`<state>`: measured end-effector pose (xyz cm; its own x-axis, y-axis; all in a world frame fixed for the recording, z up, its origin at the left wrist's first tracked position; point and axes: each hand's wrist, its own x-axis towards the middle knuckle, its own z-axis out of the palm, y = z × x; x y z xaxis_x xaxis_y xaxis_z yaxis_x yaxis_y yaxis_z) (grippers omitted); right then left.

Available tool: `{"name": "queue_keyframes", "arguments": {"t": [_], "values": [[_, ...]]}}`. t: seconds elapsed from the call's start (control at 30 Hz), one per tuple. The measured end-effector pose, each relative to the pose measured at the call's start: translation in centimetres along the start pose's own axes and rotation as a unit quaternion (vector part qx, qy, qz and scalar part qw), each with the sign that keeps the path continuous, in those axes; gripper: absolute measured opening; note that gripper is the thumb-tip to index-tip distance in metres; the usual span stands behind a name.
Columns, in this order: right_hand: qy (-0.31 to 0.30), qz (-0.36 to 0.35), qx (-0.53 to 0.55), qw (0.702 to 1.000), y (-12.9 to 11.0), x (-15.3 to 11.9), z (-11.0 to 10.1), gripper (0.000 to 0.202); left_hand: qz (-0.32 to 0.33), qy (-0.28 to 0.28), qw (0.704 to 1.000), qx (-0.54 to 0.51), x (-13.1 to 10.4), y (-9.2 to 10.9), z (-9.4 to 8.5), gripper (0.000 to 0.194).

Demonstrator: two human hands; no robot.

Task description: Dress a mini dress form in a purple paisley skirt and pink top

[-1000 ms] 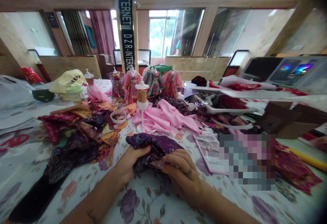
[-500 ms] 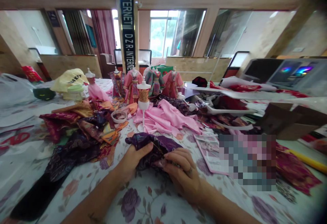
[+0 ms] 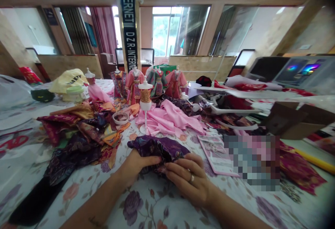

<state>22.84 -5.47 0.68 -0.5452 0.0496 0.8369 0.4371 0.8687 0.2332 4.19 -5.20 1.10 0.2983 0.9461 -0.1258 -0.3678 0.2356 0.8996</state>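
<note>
- Head view: dark purple cloth (image 3: 157,145) bunched between both hands, low centre, over the floral tablecloth (image 3: 154,197); can't tell how much of its underside rests there.
- Left hand (image 3: 132,166): thumb laid across the cloth, pointing right, pinching its near-left part; fingers underneath hidden.
- Right hand (image 3: 188,178): fingertips drawn together on the near-right part. Can't tell if anything finer is held there.
- Key relation: cloth's long axis runs left-right, bulk just beyond the fingertips. Dark fold lies between left thumb and right fingertips, neither hand clearly nearer.
- Beyond it: pink cloth (image 3: 174,119) and upright mannequin (image 3: 145,98), both clear of the hands.
</note>
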Motion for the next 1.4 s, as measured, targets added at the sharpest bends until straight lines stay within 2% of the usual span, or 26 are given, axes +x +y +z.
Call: {"name": "queue_keyframes", "arguments": {"t": [0.13, 0.3, 0.47, 0.7, 0.8, 1.1, 1.4], "values": [[-0.002, -0.023, -0.019, 1.0, 0.2, -0.1, -0.2, 0.024, -0.014, 0.024, 1.0, -0.013, 0.2, -0.5, -0.2, 0.038], [-0.002, -0.036, -0.033, 0.999, 0.2, -0.1, -0.1, 0.023, -0.025, -0.009, 0.998, -0.05, 0.5, -1.2, -0.4, 0.037], [0.003, -0.049, -0.035, 0.998, 0.4, -0.1, 0.1, 0.022, -0.039, -0.008, 0.997, -0.068, 0.4, -1.3, -0.4, 0.034], [0.001, -0.049, -0.032, 0.998, 0.2, -0.9, 0.7, 0.016, 0.006, 0.016, 1.0, 0.013, 0.2, -0.4, -0.2, 0.039], [-0.01, -0.058, -0.025, 0.998, 0.2, -1.0, 0.7, 0.017, 0.01, 0.002, 1.0, 0.018, 0.2, -0.3, 0.0, 0.04], [-0.013, -0.069, -0.043, 0.997, 0.4, -1.0, 0.9, 0.018, -0.011, 0.013, 1.0, -0.02, 0.4, -1.1, -0.1, 0.04], [-0.017, -0.07, -0.044, 0.996, 0.6, 0.0, 0.2, 0.026, -0.058, 0.034, 0.994, -0.086, 0.4, -1.5, 0.0, 0.027]]}}
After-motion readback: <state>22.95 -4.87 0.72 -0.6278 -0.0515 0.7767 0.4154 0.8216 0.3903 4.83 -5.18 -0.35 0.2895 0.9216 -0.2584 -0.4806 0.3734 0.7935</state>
